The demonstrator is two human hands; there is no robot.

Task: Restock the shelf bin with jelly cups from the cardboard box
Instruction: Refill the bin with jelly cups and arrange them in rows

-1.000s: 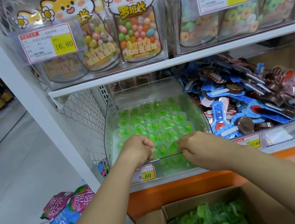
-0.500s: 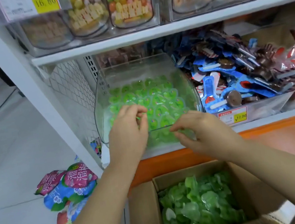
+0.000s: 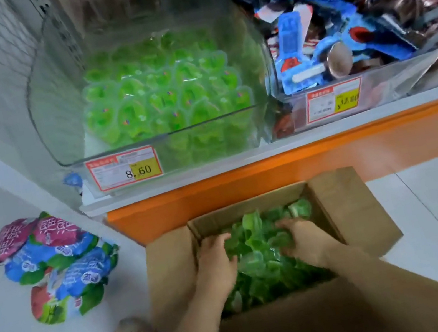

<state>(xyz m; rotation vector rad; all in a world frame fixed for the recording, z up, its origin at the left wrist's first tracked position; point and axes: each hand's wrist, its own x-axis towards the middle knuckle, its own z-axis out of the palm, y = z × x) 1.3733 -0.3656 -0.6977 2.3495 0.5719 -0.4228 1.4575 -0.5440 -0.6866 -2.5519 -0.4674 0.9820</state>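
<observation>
Fingers point(image 3: 221, 241) of your left hand point(image 3: 217, 265) and right hand point(image 3: 305, 241) curl down into the jelly cups point(image 3: 258, 246) in the box point(image 3: 345, 210). Their tips are buried, so whether they grip any cannot be told. Your left hand sits at 9 o'clock of the pile, your right at 3. At 12 o'clock from the box, the bin point(image 3: 53, 130) on the shelf point(image 3: 212, 168) holds more cups. Snack bags point(image 3: 54, 265) lie at 9 o'clock.
</observation>
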